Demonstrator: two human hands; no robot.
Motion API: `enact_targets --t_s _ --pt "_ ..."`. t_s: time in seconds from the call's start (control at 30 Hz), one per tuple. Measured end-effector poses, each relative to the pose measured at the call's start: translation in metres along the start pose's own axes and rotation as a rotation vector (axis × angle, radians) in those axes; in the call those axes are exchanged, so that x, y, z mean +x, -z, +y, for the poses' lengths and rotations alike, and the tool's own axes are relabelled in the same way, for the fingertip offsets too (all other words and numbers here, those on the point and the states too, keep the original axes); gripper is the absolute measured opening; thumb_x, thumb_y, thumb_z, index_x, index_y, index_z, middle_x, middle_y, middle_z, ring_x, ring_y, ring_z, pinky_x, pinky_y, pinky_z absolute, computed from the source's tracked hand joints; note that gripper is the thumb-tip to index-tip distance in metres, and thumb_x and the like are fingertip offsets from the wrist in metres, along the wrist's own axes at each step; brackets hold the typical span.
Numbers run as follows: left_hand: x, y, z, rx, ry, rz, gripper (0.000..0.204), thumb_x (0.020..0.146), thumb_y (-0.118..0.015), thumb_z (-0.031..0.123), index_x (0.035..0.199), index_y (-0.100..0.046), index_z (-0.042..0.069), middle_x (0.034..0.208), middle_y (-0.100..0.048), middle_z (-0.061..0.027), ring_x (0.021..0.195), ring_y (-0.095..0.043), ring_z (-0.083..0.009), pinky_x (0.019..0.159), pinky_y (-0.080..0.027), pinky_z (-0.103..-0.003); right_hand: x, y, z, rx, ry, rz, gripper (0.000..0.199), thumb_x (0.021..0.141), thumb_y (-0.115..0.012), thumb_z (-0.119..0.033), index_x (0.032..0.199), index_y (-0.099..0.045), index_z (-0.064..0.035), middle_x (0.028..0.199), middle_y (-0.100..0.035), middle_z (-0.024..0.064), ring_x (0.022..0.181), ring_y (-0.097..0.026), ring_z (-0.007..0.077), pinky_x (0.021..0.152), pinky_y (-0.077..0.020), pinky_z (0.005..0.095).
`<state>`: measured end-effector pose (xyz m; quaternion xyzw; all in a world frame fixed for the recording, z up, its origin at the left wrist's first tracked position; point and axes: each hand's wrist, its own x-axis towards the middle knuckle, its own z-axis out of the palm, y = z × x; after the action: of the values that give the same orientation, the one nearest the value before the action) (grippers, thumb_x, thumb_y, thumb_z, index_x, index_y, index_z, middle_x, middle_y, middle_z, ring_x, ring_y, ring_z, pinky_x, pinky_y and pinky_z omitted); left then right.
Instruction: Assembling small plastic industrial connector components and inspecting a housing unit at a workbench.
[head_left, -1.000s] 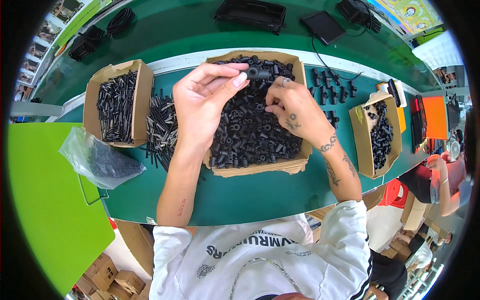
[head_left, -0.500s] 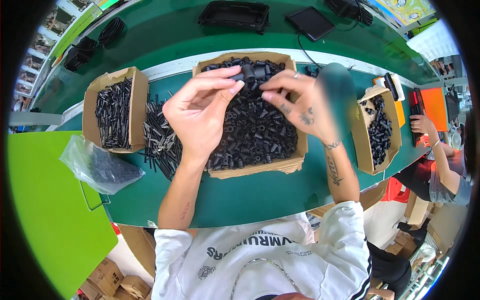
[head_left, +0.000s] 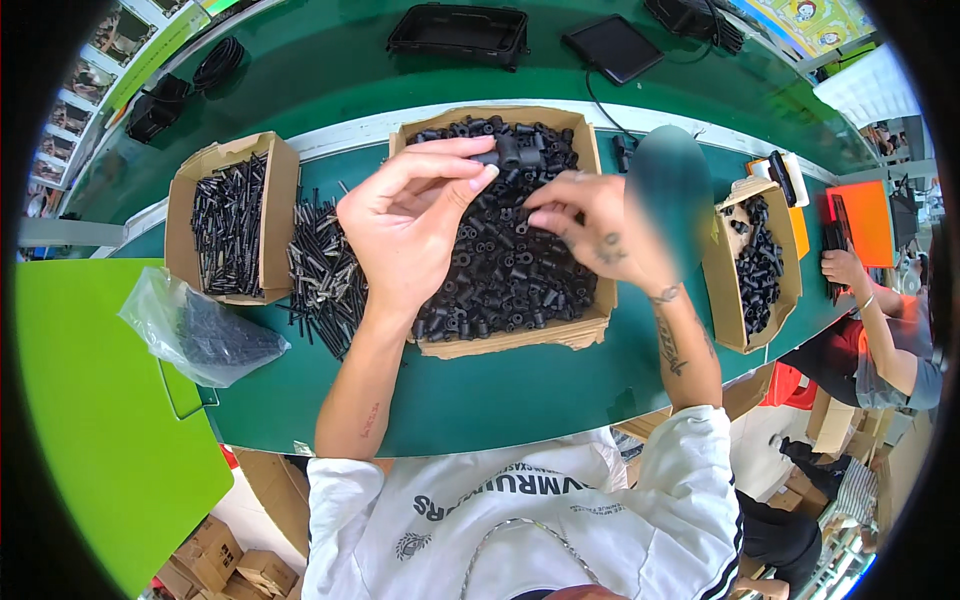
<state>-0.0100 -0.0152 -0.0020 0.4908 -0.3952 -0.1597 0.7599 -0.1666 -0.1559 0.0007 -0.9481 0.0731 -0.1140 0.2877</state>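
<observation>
My left hand [head_left: 405,220] pinches a black plastic tube fitting [head_left: 510,152] between thumb and fingers, above the far part of the middle cardboard box [head_left: 510,345]. Beneath lies a heap of short black plastic fittings [head_left: 515,285] that fills this box. My right hand [head_left: 595,230] is over the right side of the same heap, lower than the held fitting and apart from it. Its thumb and index finger are curled together at the fittings. Whether a small part sits between those fingertips is hidden.
At left stands a cardboard box [head_left: 282,225] of thin black rods, beside a loose rod pile [head_left: 325,270] and a clear plastic bag [head_left: 200,330] of dark parts. Another fittings box [head_left: 725,290] stands at right. Beyond it, a person's hand [head_left: 845,267] touches a dark object.
My right hand has lowered slightly, away from the held fitting and toward the heap. My left hand has shifted slightly right, still holding the fitting.
</observation>
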Motion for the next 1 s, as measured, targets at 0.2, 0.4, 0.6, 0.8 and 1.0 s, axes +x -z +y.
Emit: enact_targets --t_s 0.2,0.4,0.6,0.8,1.0 --pt "0.0 0.001 -0.001 -0.03 -0.127 -0.074 0.011 0.08 -0.07 -0.015 0.088 -0.07 -0.007 0.1 -0.071 -0.0204 0.092 -0.071 -0.0223 0.081 -0.06 -0.03 -0.003 0.032 -0.004 0.972 -0.313 0.146 0.029 0.1 -0.059 -0.025 0.101 -0.068 0.003 0.081 -0.069 0.0066 0.069 -0.061 0.008 0.062 -0.0491 0.0213" --pt "-0.002 -0.004 -0.003 -0.046 -0.201 -0.097 0.013 0.078 -0.069 -0.017 0.085 -0.07 -0.006 0.097 -0.072 -0.0208 0.09 -0.072 -0.0258 0.078 -0.061 -0.033 -0.003 0.016 -0.005 1.179 -0.36 0.168 0.031 0.1 -0.06 -0.028 0.098 -0.067 0.0014 0.079 -0.068 0.0061 0.065 -0.06 0.0071 0.059 -0.0477 0.0206" --pt "-0.01 -0.011 -0.003 0.072 -0.228 -0.058 0.015 0.077 -0.068 -0.018 0.084 -0.07 -0.005 0.096 -0.073 -0.0189 0.089 -0.072 -0.0241 0.077 -0.061 -0.031 -0.006 0.001 -0.015 1.11 -0.388 0.224 0.038 0.101 -0.056 -0.035 0.093 -0.067 -0.0003 0.074 -0.065 0.0031 0.066 -0.058 0.0071 0.058 -0.0453 0.0205" --pt "-0.01 -0.016 0.001 0.329 -0.472 -0.039 0.021 0.07 -0.067 -0.019 0.081 -0.069 -0.002 0.091 -0.074 -0.0161 0.088 -0.074 -0.0281 0.078 -0.062 -0.031 -0.001 -0.013 -0.029 1.084 -0.338 0.567 0.021 0.099 -0.061 -0.021 0.102 -0.063 -0.0002 0.088 -0.066 0.0055 0.073 -0.06 0.0099 0.064 -0.047 0.0222" --pt "-0.011 -0.022 0.014 0.576 -0.749 -0.183 0.025 0.072 -0.069 -0.013 0.096 -0.069 -0.004 0.097 -0.072 -0.0177 0.093 -0.072 -0.0321 0.082 -0.062 -0.039 -0.014 -0.004 -0.039 0.958 -0.174 0.595 0.037 0.08 -0.08 0.0 0.112 -0.063 0.0047 0.099 -0.065 0.0075 0.089 -0.063 0.0111 0.076 -0.0524 0.0229"
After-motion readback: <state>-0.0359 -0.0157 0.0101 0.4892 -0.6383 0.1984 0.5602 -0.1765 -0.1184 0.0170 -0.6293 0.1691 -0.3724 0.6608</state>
